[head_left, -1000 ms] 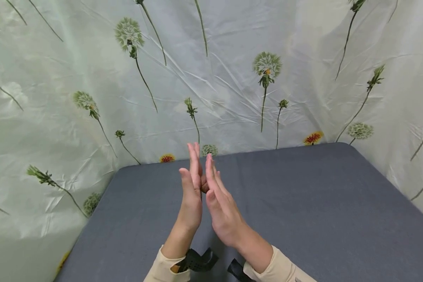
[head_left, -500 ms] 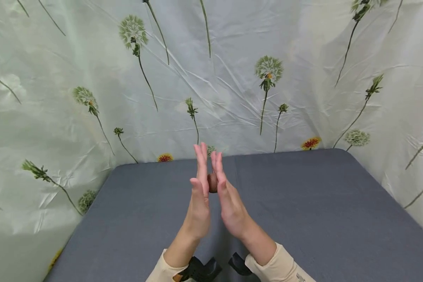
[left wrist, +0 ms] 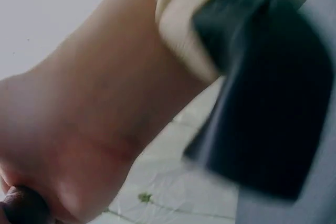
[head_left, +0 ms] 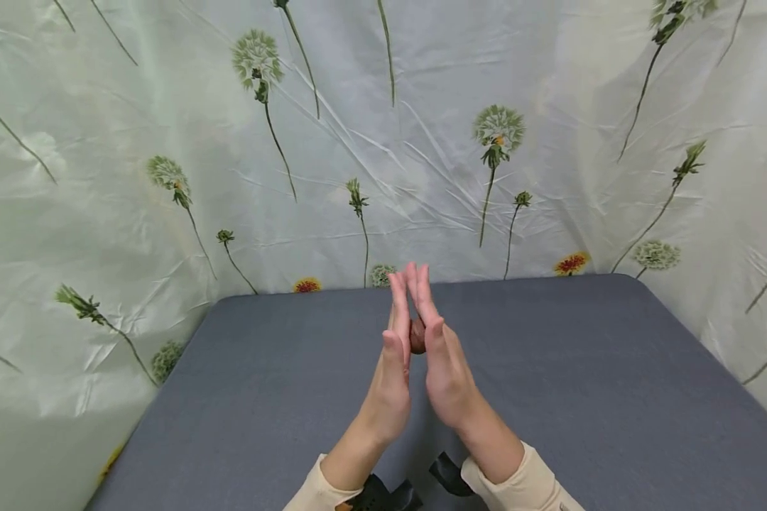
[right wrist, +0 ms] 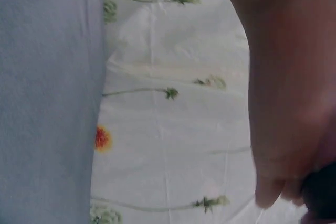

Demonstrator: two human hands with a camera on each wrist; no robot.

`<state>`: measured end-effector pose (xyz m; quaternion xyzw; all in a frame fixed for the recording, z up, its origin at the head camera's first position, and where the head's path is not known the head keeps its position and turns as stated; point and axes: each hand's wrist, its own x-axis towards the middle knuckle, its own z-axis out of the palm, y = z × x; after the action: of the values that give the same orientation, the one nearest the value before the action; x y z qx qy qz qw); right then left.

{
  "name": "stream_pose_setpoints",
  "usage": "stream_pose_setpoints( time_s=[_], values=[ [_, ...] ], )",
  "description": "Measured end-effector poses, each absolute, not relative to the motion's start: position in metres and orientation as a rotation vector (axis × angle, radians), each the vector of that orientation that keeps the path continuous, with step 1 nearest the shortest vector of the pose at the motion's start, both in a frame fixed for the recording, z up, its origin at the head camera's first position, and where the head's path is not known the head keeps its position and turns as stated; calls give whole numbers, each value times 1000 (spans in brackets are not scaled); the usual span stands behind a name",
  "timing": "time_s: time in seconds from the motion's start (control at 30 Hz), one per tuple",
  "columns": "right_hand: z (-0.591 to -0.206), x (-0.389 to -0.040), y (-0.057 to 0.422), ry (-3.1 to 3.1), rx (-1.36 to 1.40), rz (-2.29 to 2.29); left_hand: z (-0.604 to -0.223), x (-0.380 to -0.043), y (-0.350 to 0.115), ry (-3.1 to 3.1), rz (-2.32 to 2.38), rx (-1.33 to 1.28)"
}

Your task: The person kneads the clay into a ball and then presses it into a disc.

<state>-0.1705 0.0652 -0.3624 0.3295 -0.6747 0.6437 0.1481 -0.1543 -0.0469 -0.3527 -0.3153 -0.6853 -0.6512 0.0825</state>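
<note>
A small brown ball-like lump sits between my two palms in the head view, partly hidden by the fingers. My left hand presses on it from the left, fingers straight and pointing up. From the other side my right hand faces it, also straight-fingered, with the fingertips of both hands close together. Both thumbs stand upright toward me. In the left wrist view the dark rounded lump shows at the lower left corner, against the palm. At the lower right of the right wrist view the lump appears dark beside the fingers.
Below the hands lies a dark grey padded table top. A pale curtain printed with dandelions hangs behind and around it. Black straps sit at both wrists, by cream sleeves.
Both hands have shifted right with the brown lump between them. Their palms slide against each other: the left fingertips reached higher earlier, and now the right ones do.
</note>
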Motion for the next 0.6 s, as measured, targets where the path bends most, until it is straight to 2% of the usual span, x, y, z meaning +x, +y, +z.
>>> stream_pose_setpoints(
  time_s=[0.23, 0.37, 0.6],
  values=[
    [-372, -178, 57, -1965, 988, 2128, -344, -155, -57, -2053, -1955, -863],
    [-374, -173, 50, -1935, 1017, 2060, -342, -165, -65, -2066, -2015, -764],
    [-362, -178, 74, -1865, 978, 2000, -352, -161, -44, -2115, -2045, -898]
  ],
)
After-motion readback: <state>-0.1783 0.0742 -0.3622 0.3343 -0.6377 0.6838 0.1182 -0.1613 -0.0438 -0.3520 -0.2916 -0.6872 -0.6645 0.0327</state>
